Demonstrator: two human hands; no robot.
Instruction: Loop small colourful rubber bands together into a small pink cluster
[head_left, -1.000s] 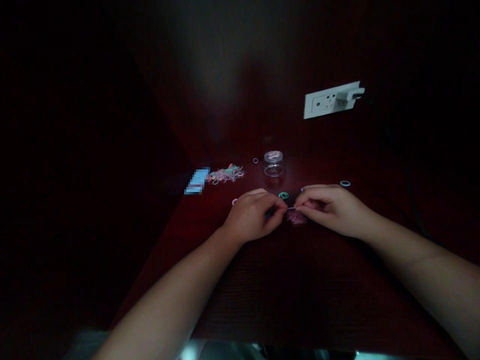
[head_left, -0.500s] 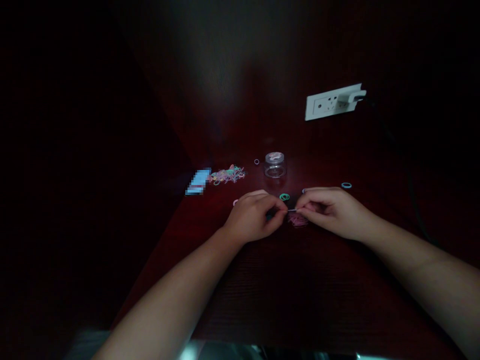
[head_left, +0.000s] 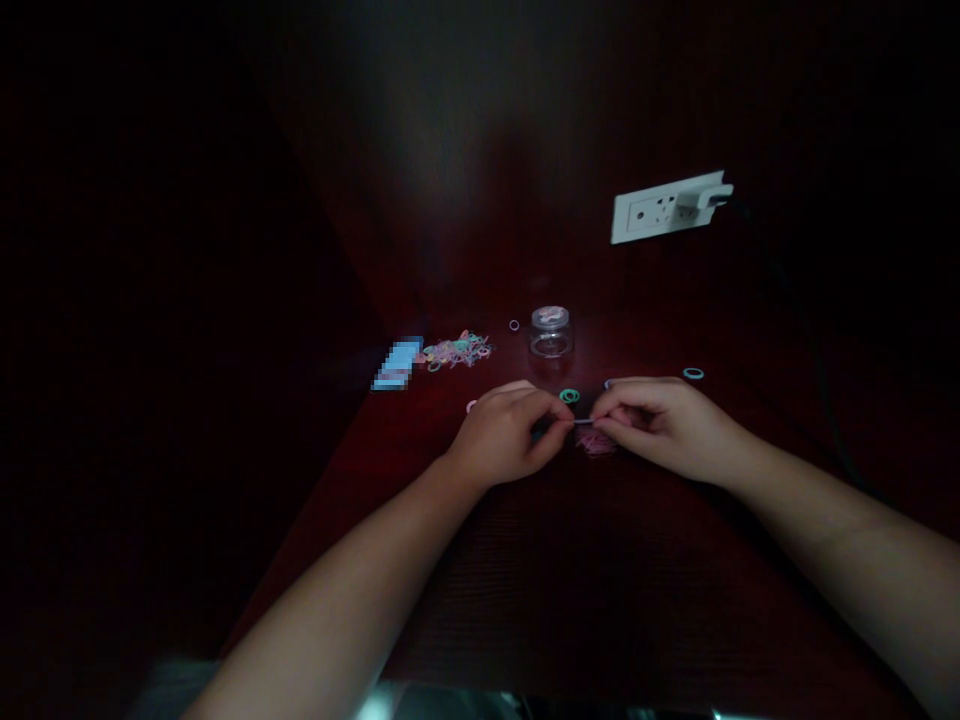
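Note:
Between the fingertips of my left hand and my right hand a thin pale rubber band is held taut. Each hand pinches one end of it with thumb and forefinger. Just below the band lies a small heap of pink rubber bands. Green rubber bands rest on the table a little beyond the fingertips. A pink band peeks out beside my left hand, and part of a pale band shows behind my right fingers.
A clear lidded jar stands near the back wall, with a single small band beside it. Mixed coloured bands are piled at the left, by a phone-like bright rectangle. A blue band lies right. A wall socket holds a plug and cable.
Slightly more of the pale band shows between my fingertips. Both hands otherwise stay in nearly the same place, and the things on the table have not moved.

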